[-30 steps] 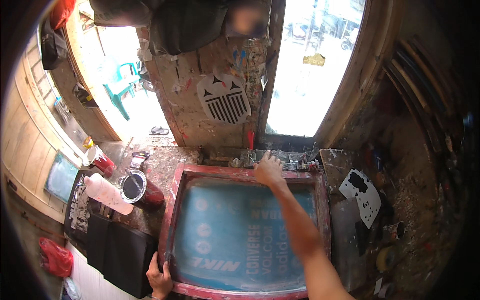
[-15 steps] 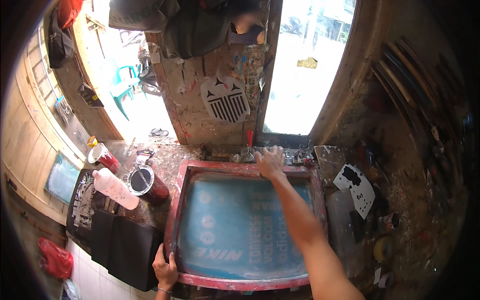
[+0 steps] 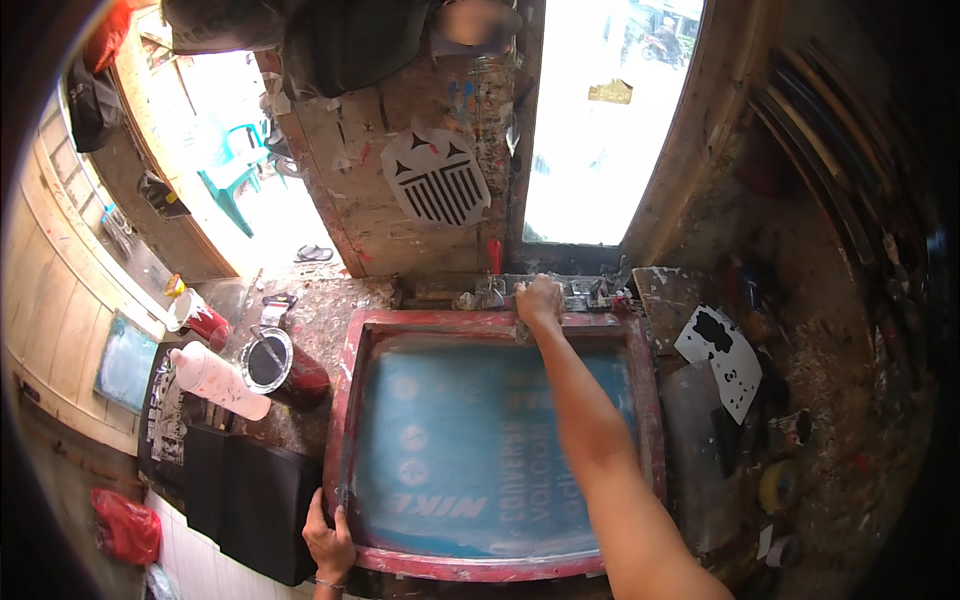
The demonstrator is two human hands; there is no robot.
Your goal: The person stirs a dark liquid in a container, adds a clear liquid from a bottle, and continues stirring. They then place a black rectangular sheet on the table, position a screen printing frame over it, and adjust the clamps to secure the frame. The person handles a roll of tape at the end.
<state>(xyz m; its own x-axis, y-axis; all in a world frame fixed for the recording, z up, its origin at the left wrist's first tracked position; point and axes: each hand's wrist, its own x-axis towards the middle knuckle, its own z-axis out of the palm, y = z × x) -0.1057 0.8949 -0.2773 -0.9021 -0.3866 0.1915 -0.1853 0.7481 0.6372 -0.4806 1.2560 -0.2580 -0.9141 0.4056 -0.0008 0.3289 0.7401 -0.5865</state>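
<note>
While the screen (image 3: 450, 563) lies flat on the desk (image 3: 335, 293), red rim, blue mesh with pale lettering, the left hand (image 3: 328, 540) is at its near left corner, fingers a bit parted and touching the rim; can't tell if they're really gripping. The right hand (image 3: 541, 302) reaches over the mesh to the far rim with its fingers curled, and I can't tell whether they're closed on anything. Desk's a proper mess, paint splatter everywhere. Left of the screen there's a pinkish bottle (image 3: 222, 383) lying beside an open can (image 3: 308, 384) of dark stuff, plus a black box (image 3: 265, 510) nearer the left hand. Right side has a cut-out stencil (image 3: 740, 358) and a tape roll (image 3: 776, 487). Room-wise, bright light pours through the doorway, where a green chair (image 3: 230, 190) stands, and a striped stencil sheet (image 3: 437, 180) is up on the grubby wall (image 3: 350, 220).
</note>
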